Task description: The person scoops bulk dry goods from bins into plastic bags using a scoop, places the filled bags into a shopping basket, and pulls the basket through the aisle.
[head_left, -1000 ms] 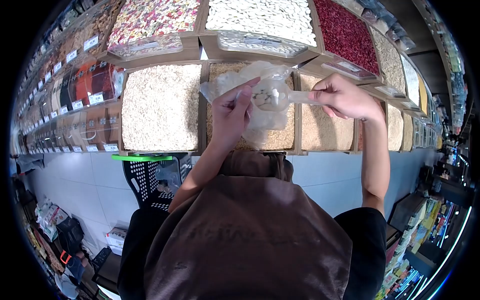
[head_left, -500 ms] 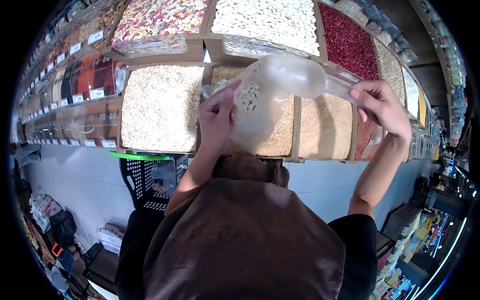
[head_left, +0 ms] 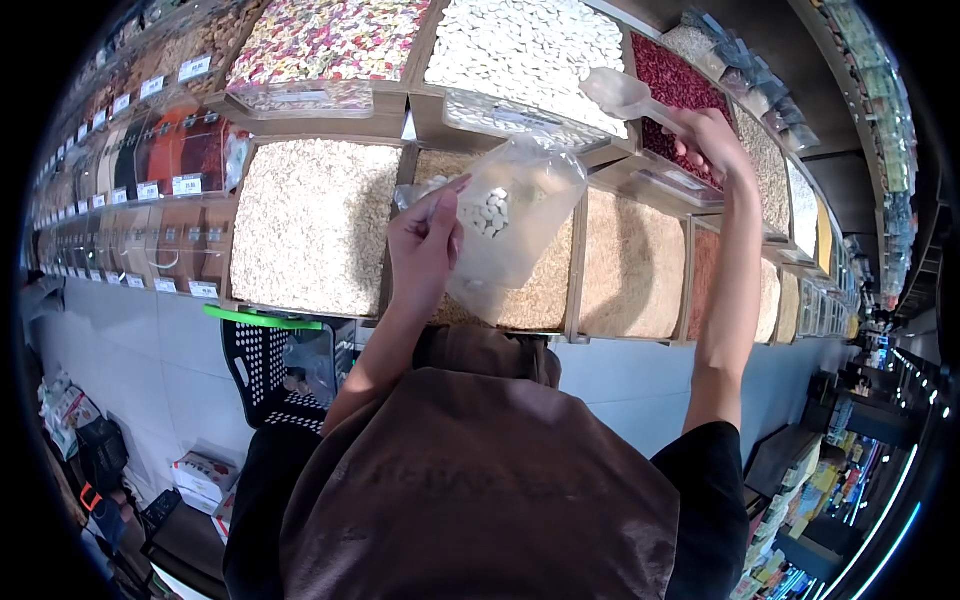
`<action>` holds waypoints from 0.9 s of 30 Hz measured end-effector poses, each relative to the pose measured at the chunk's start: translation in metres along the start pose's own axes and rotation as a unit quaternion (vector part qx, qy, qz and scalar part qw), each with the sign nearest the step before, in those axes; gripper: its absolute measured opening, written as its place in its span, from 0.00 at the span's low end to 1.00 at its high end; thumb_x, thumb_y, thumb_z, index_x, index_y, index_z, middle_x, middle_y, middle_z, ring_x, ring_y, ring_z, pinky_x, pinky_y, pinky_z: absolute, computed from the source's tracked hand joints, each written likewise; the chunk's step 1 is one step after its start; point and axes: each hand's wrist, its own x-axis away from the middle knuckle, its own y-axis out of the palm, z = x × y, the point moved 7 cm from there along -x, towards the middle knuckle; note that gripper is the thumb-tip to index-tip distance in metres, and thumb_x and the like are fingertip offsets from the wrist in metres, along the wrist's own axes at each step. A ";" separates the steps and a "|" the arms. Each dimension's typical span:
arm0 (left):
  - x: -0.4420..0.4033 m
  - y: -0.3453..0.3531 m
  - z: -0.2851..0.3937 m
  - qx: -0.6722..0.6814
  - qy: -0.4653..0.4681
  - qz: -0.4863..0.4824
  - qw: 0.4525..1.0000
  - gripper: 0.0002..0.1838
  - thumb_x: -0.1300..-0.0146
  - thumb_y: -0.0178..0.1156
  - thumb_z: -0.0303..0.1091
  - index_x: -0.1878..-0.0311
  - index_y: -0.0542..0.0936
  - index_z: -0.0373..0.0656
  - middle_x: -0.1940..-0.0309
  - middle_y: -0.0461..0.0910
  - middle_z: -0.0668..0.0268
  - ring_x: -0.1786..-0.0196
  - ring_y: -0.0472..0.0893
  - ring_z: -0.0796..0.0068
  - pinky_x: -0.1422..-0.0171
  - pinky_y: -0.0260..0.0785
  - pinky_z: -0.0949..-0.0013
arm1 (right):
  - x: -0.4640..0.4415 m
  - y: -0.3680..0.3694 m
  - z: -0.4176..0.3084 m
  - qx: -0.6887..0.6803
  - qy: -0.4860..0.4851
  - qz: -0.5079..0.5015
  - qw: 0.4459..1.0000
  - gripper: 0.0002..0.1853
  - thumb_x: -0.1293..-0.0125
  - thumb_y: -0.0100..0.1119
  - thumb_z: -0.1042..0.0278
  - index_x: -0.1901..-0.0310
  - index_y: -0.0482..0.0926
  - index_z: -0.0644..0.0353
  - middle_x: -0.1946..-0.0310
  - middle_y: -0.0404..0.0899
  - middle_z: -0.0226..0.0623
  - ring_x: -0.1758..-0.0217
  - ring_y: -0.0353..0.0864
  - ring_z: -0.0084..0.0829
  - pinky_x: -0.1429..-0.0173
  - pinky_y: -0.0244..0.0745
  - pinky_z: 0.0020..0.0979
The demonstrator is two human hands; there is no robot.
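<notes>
My left hand (head_left: 425, 240) pinches the edge of a clear plastic bag (head_left: 535, 225). Some white beans (head_left: 488, 213) show inside the bag, which hangs over a bin of tan grain (head_left: 545, 300). Up to the right, my right hand (head_left: 708, 143) is closed around the handle of a translucent scoop (head_left: 618, 93). The scoop's bowl is over the right edge of the bin of large white beans (head_left: 520, 50), close to the bin of dark red beans (head_left: 675, 85). Whether the bowl touches the white beans I cannot tell.
Left of the bag is a bin of pale flakes (head_left: 310, 230); above it, one of multicoloured pieces (head_left: 325, 40). A bin of fine tan grain (head_left: 630, 265) lies to the right. A black basket (head_left: 255, 370) with a green handle (head_left: 262, 320) stands below, left of my body.
My right hand has carried the scoop from the bag's mouth up and away to the white bean bin. The bag stays in my left hand, its mouth now uncovered.
</notes>
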 end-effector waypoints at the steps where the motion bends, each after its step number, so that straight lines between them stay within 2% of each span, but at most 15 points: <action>1: 0.000 -0.001 -0.001 -0.004 -0.006 0.005 1.000 0.18 0.24 0.54 0.40 0.41 0.80 0.37 0.86 0.68 0.77 0.84 0.62 0.92 0.80 0.52 0.83 | -0.010 0.004 -0.004 0.002 -0.002 0.006 1.000 0.25 0.30 0.53 0.52 0.81 0.75 0.61 0.91 0.66 0.24 0.92 0.58 0.16 0.87 0.49 0.23; 3: 0.001 -0.002 0.003 -0.016 0.010 -0.004 1.000 0.18 0.24 0.54 0.39 0.42 0.81 0.38 0.85 0.69 0.78 0.84 0.63 0.91 0.79 0.53 0.82 | -0.022 0.018 -0.013 -0.030 -0.014 0.001 0.999 0.20 0.29 0.51 0.54 0.71 0.79 0.63 0.87 0.68 0.23 0.88 0.60 0.15 0.85 0.51 0.23; 5: -0.005 -0.009 0.010 -0.032 0.026 -0.012 0.999 0.17 0.24 0.54 0.39 0.42 0.81 0.38 0.84 0.69 0.78 0.83 0.64 0.90 0.78 0.55 0.81 | -0.047 0.028 -0.003 -0.054 -0.015 -0.011 0.998 0.19 0.29 0.51 0.55 0.69 0.79 0.63 0.86 0.69 0.23 0.88 0.60 0.15 0.85 0.51 0.23; 7: -0.018 -0.019 0.038 -0.285 0.184 0.010 0.941 0.18 0.26 0.54 0.39 0.41 0.80 0.38 0.77 0.75 0.74 0.77 0.69 0.87 0.74 0.61 0.78 | -0.044 0.038 -0.012 -0.097 -0.019 -0.018 0.995 0.18 0.29 0.49 0.56 0.67 0.80 0.63 0.85 0.69 0.23 0.88 0.59 0.15 0.84 0.51 0.24; 8: -0.030 -0.020 0.045 -0.286 0.186 0.012 0.940 0.18 0.26 0.54 0.39 0.41 0.80 0.38 0.77 0.75 0.74 0.77 0.69 0.87 0.74 0.61 0.78 | -0.043 0.039 -0.013 -0.098 -0.021 -0.020 0.995 0.18 0.29 0.49 0.56 0.67 0.80 0.63 0.85 0.69 0.23 0.88 0.59 0.15 0.84 0.51 0.24; 10: -0.061 -0.012 0.077 -0.228 0.263 -0.014 0.937 0.20 0.28 0.55 0.40 0.39 0.78 0.37 0.66 0.76 0.68 0.70 0.71 0.85 0.67 0.66 0.77 | -0.044 0.043 -0.013 -0.080 -0.012 -0.019 0.997 0.18 0.29 0.49 0.57 0.67 0.80 0.63 0.84 0.69 0.24 0.88 0.59 0.15 0.84 0.51 0.24; 12: -0.114 -0.009 0.085 -0.235 0.230 -0.007 0.944 0.24 0.28 0.53 0.43 0.39 0.76 0.34 0.55 0.78 0.57 0.59 0.79 0.73 0.54 0.72 0.70 | -0.044 0.046 -0.014 -0.081 -0.015 -0.023 0.996 0.18 0.29 0.48 0.57 0.66 0.80 0.62 0.84 0.69 0.23 0.89 0.58 0.15 0.85 0.49 0.24; 14: -0.151 0.012 0.103 -0.412 0.344 -0.011 0.843 0.27 0.27 0.50 0.46 0.37 0.74 0.32 0.43 0.76 0.47 0.42 0.78 0.55 0.36 0.68 0.59 | -0.042 0.045 -0.012 -0.079 -0.014 -0.025 0.996 0.17 0.29 0.46 0.57 0.64 0.79 0.61 0.85 0.67 0.22 0.90 0.56 0.14 0.88 0.44 0.24; 15: -0.177 0.016 0.101 -0.409 0.347 -0.015 0.844 0.27 0.27 0.50 0.46 0.37 0.74 0.32 0.43 0.76 0.47 0.42 0.78 0.55 0.36 0.68 0.59 | -0.041 0.043 -0.012 -0.070 -0.018 -0.026 0.997 0.17 0.29 0.46 0.57 0.65 0.79 0.61 0.85 0.67 0.22 0.90 0.55 0.14 0.88 0.44 0.23; 17: -0.220 0.030 0.087 -0.498 0.398 -0.023 0.770 0.31 0.26 0.46 0.49 0.32 0.68 0.31 0.32 0.67 0.42 0.29 0.66 0.45 0.24 0.56 0.53 | -0.045 0.044 -0.008 -0.086 -0.021 -0.025 0.996 0.17 0.29 0.47 0.57 0.65 0.79 0.62 0.85 0.67 0.22 0.90 0.55 0.14 0.87 0.45 0.24; 18: -0.233 0.035 0.083 -0.496 0.399 -0.027 0.771 0.31 0.26 0.46 0.49 0.32 0.68 0.31 0.32 0.67 0.42 0.29 0.66 0.45 0.24 0.56 0.53 | -0.048 0.044 -0.005 -0.094 -0.020 -0.026 0.995 0.17 0.29 0.47 0.57 0.65 0.79 0.62 0.85 0.67 0.22 0.90 0.55 0.14 0.87 0.46 0.24; 21: -0.272 0.044 0.063 -0.617 0.336 -0.011 0.711 0.37 0.26 0.42 0.56 0.28 0.62 0.32 0.28 0.61 0.42 0.24 0.60 0.48 0.19 0.46 0.55 | -0.054 0.042 0.004 -0.091 -0.009 -0.022 0.996 0.17 0.30 0.50 0.59 0.69 0.79 0.64 0.86 0.68 0.25 0.88 0.57 0.17 0.84 0.49 0.26; 22: -0.279 0.044 0.058 -0.616 0.336 -0.015 0.712 0.37 0.26 0.42 0.56 0.28 0.62 0.32 0.28 0.61 0.42 0.24 0.60 0.48 0.19 0.46 0.55 | -0.054 0.042 0.006 -0.092 -0.005 -0.020 0.996 0.17 0.30 0.50 0.59 0.69 0.79 0.64 0.86 0.68 0.25 0.88 0.57 0.17 0.84 0.49 0.26; 24: -0.295 0.041 0.043 -0.590 0.217 -0.075 0.774 0.38 0.27 0.41 0.56 0.28 0.62 0.32 0.28 0.61 0.42 0.24 0.59 0.50 0.18 0.45 0.55 | -0.054 0.045 0.005 -0.158 -0.027 -0.035 0.986 0.17 0.30 0.49 0.59 0.69 0.79 0.64 0.85 0.68 0.25 0.88 0.56 0.16 0.83 0.48 0.26; 27: -0.285 0.042 0.042 -0.602 0.220 -0.062 0.765 0.38 0.27 0.40 0.57 0.28 0.64 0.33 0.28 0.61 0.44 0.24 0.60 0.50 0.19 0.46 0.56 | -0.055 0.046 0.005 -0.162 -0.020 -0.032 0.986 0.17 0.29 0.49 0.59 0.67 0.80 0.65 0.85 0.69 0.24 0.88 0.55 0.15 0.82 0.47 0.25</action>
